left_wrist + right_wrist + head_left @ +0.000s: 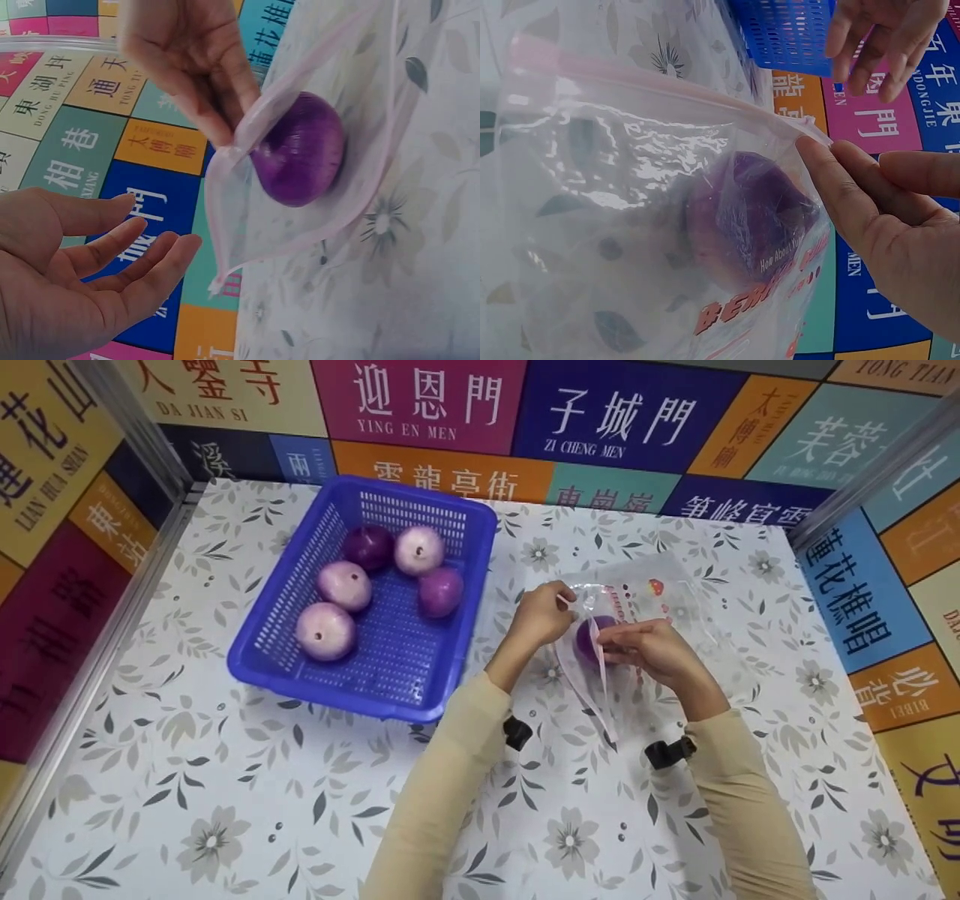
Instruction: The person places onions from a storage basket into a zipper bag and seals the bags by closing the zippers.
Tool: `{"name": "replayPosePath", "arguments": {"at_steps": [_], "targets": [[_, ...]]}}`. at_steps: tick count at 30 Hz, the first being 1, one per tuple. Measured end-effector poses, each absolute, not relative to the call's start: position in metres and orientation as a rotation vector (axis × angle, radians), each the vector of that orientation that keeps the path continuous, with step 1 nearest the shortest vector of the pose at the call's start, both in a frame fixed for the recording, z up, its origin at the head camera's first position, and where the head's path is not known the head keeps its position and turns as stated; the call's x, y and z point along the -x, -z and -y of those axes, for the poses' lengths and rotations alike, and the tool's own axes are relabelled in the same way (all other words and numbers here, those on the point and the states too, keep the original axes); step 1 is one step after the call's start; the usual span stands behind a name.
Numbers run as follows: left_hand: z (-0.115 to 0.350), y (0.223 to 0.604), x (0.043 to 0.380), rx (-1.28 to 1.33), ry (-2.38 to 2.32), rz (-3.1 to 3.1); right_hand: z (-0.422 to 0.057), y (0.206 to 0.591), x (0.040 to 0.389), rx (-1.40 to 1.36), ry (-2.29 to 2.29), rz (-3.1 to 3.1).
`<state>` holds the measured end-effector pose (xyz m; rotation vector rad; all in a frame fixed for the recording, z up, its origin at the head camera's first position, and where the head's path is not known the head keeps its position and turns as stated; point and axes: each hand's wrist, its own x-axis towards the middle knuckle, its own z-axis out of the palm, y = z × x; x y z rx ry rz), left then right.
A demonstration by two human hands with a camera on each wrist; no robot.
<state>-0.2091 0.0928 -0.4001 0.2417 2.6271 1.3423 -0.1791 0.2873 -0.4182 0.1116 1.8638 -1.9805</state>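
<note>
A purple onion [592, 640] lies inside a clear zip bag [686, 585] with a pink rim and red print. The bag's mouth gapes toward the left hand in the left wrist view. My right hand [652, 649] holds the bag's rim at the fingertips, seen also in the right wrist view, where the onion [742, 217] shows through the plastic. Beside the mouth is my left hand [541, 613], its fingers loosely bent. Nothing is in that left hand [97, 270] in the left wrist view, and a gap separates it from the bag [232, 225].
Left of the hands stands a blue plastic basket [352, 706] with several onions, some pale pink and some deep purple, such as one onion [325, 631] near its front left. A floral cloth [300, 810] covers the table. Printed panels [435, 405] wall in the back and sides.
</note>
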Motion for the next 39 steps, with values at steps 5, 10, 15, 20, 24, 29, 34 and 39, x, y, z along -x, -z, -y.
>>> {"name": "replayPosePath", "arguments": {"at_steps": [5, 10, 15, 20, 24, 29, 34, 39], "targets": [[-0.084, 0.388, 0.214, -0.216, -1.383, -2.596, -0.287, 0.419, 0.179, -0.1, 1.976, -1.872], [-0.074, 0.377, 0.218, -0.199, -1.413, -2.588, -0.288, 0.419, 0.179, -0.102, 1.973, -1.893], [-0.062, 0.37, 0.224, -0.188, -1.409, -2.605, -0.289, 0.42, 0.179, -0.095, 1.978, -1.886], [-0.046, 0.363, 0.23, -0.202, -1.41, -2.627, -0.291, 0.42, 0.179, -0.079, 1.966, -1.899], [-0.032, 0.358, 0.233, -0.208, -1.427, -2.646, -0.292, 0.421, 0.179, -0.083, 1.961, -1.906], [-0.016, 0.355, 0.236, -0.199, -1.464, -2.669, -0.293, 0.422, 0.179, -0.074, 1.969, -1.889], [-0.001, 0.353, 0.239, -0.175, -1.487, -2.684, -0.294, 0.422, 0.179, -0.073, 1.964, -1.894], [0.012, 0.352, 0.242, -0.11, -1.491, -2.692, -0.294, 0.422, 0.178, -0.073, 1.976, -1.878]]}}
